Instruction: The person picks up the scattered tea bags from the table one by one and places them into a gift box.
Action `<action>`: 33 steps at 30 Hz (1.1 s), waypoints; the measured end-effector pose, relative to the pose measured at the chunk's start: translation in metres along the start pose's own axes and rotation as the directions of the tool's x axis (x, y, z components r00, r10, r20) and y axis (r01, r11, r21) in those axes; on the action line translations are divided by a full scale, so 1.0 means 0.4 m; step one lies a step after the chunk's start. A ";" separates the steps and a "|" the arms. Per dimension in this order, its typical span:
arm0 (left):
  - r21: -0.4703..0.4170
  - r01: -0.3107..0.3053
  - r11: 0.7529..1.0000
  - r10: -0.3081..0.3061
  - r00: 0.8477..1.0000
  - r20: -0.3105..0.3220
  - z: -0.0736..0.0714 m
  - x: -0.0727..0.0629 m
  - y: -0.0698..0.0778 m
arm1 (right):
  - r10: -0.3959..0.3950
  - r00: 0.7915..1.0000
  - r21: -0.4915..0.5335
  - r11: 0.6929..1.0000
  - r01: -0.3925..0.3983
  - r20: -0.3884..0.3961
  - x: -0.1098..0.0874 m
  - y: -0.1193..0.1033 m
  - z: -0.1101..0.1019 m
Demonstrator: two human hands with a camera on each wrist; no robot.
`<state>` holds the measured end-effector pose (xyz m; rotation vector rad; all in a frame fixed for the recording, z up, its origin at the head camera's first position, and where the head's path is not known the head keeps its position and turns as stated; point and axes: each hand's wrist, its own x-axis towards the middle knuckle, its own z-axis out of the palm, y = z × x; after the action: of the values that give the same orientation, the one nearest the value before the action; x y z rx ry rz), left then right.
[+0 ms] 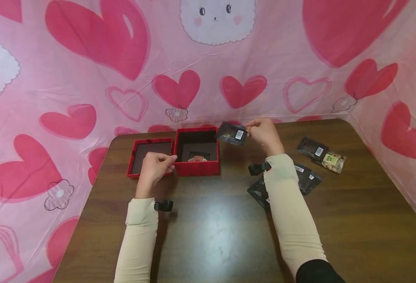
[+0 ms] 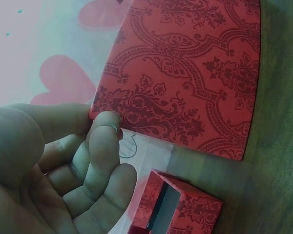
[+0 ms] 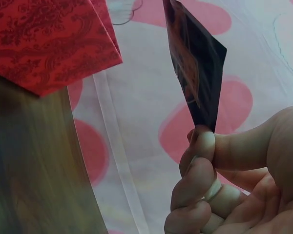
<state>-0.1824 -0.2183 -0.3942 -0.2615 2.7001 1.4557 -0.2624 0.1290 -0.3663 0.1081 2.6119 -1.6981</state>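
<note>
A red box (image 1: pixel 198 169) with a dark inside stands open-topped near the back of the table; a small packet (image 1: pixel 198 158) lies within. My left hand (image 1: pixel 154 167) pinches the box's near left corner between thumb and index finger; the left wrist view shows its red wall (image 2: pixel 180 78) with a dark ornate pattern. By one end, my right hand (image 1: pixel 267 136) pinches a flat dark packet (image 1: pixel 229 133) with a white barcode label, raised just right of the box. Tilted nearly edge-on, that packet (image 3: pixel 198 63) appears in the right wrist view above the fingertips.
The red box lid (image 1: pixel 154 148) lies hollow side up, left of the box. Several dark packets (image 1: pixel 305 179) lie around and partly behind my right forearm. Farther right are another dark packet (image 1: pixel 308 147) and a packet with a yellow-green label (image 1: pixel 332 161). A pink heart-print cloth (image 1: pixel 208 78) hangs behind.
</note>
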 end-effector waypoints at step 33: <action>-0.034 -0.011 0.999 0.011 1.000 0.000 0.001 -0.001 -0.006 | -0.064 0.997 -0.031 0.997 0.066 0.045 0.007 -0.076 0.174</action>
<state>-0.1815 -0.2190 -0.3964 -0.2488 2.6827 1.5061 -0.2684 0.0533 -0.3669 -0.0149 2.6374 -1.6567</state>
